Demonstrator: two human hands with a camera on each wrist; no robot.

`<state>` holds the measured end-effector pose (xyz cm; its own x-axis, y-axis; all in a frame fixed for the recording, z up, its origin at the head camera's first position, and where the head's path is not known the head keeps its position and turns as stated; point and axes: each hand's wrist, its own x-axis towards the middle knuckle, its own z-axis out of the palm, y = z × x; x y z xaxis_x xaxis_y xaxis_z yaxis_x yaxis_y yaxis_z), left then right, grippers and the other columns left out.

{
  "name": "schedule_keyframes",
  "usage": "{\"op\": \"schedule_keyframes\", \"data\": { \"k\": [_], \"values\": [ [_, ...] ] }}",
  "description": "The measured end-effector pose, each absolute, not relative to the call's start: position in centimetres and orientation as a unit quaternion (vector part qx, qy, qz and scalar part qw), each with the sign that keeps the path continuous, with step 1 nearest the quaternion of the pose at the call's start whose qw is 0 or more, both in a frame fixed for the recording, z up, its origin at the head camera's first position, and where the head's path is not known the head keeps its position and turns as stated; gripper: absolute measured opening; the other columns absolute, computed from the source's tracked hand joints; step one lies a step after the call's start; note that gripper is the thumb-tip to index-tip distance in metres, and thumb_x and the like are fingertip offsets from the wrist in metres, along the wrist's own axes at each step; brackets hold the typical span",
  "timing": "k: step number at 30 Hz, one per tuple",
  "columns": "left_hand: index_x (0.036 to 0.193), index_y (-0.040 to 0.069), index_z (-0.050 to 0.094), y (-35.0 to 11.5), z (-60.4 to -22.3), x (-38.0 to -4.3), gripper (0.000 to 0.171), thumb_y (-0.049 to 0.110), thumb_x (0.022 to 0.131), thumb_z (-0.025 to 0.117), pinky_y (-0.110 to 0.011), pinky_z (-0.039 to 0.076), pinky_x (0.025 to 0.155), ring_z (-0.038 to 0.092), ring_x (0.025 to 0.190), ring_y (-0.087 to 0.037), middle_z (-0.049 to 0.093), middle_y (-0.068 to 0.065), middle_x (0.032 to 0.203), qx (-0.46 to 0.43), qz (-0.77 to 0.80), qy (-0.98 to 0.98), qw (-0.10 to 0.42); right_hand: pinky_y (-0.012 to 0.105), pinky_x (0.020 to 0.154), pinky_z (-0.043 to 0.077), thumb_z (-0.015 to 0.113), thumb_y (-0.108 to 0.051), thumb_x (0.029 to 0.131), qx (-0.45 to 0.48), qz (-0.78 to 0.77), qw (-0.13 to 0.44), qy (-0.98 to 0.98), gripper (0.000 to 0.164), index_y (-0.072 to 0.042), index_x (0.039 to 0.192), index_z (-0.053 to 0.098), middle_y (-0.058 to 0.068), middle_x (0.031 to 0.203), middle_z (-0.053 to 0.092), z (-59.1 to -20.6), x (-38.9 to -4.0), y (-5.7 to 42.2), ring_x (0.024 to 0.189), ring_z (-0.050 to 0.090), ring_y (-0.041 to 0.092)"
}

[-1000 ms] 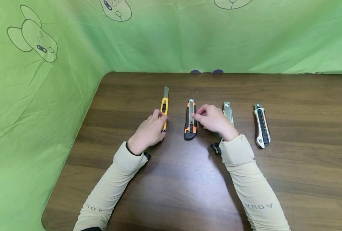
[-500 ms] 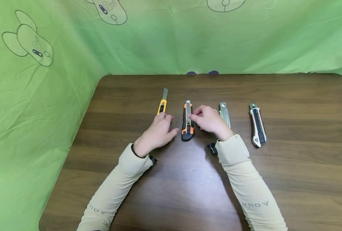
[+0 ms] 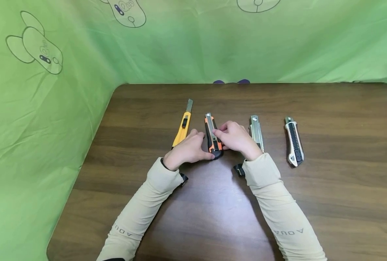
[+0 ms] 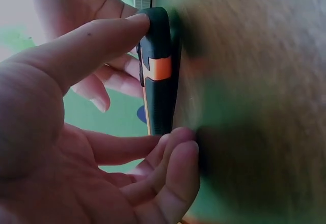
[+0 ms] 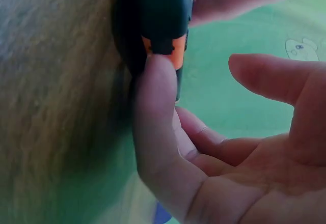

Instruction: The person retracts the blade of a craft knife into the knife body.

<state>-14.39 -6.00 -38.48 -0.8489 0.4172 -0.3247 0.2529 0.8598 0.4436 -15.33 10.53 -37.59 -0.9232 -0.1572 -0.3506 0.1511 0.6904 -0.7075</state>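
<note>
An orange-and-black utility knife (image 3: pixel 209 125) lies tilted between my hands, its rounded black tail toward me. My left hand (image 3: pixel 191 146) holds it, thumb at the tail; in the left wrist view the curled fingertips (image 4: pixel 183 155) meet its side farther forward. From the right, my right hand (image 3: pixel 239 137) reaches beside the knife with loosely bent fingers. One finger (image 5: pixel 158 86) touches the knife's orange side in the right wrist view, while the thumb (image 5: pixel 260 74) stands apart. Behind my left hand lies a yellow utility knife (image 3: pixel 180 134), blade out and lower end partly hidden.
A silver utility knife (image 3: pixel 256 130) lies behind my right hand, partly covered by it. Farther right rests a white-and-black utility knife (image 3: pixel 294 141). All are on a brown wooden table (image 3: pixel 343 181), with a green printed cloth (image 3: pixel 193 47) hanging along the back and left.
My left hand has left the yellow knife and moved right to the orange-and-black one. Both knives have turned: the yellow one's tail swung left, the orange one's tail right.
</note>
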Motion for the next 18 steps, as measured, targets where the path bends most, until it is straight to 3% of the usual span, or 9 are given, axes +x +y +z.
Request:
{"op": "schedule_keyframes", "data": {
  "k": [12, 18],
  "values": [
    [0.113, 0.005, 0.048, -5.47, -38.75, -14.39, 0.065, 0.039, 0.065, 0.076, -0.026, 0.046, 0.075, 0.049, 0.085, -0.016, 0.04, -0.007, 0.098, 0.194, 0.223, 0.931, 0.212, 0.029, 0.056, 0.054, 0.051, -0.039, 0.087, 0.01, -0.43, 0.222, 0.875, 0.046, 0.003, 0.108, 0.049, 0.015, 0.101, 0.063, -37.74, -15.32, 10.3, 0.06, 0.067, 0.017],
    [0.131, 0.002, 0.028, -5.47, -38.62, -14.55, 0.078, 0.018, 0.068, 0.072, -0.025, 0.046, 0.077, 0.053, 0.088, -0.016, 0.048, -0.012, 0.107, 0.187, 0.29, 0.913, 0.217, 0.03, 0.057, 0.055, 0.051, -0.034, 0.088, 0.012, -0.463, 0.237, 0.854, 0.039, 0.003, 0.101, 0.051, 0.013, 0.08, 0.061, -38.0, -15.46, 10.17, 0.058, 0.064, 0.015]
  ]
}}
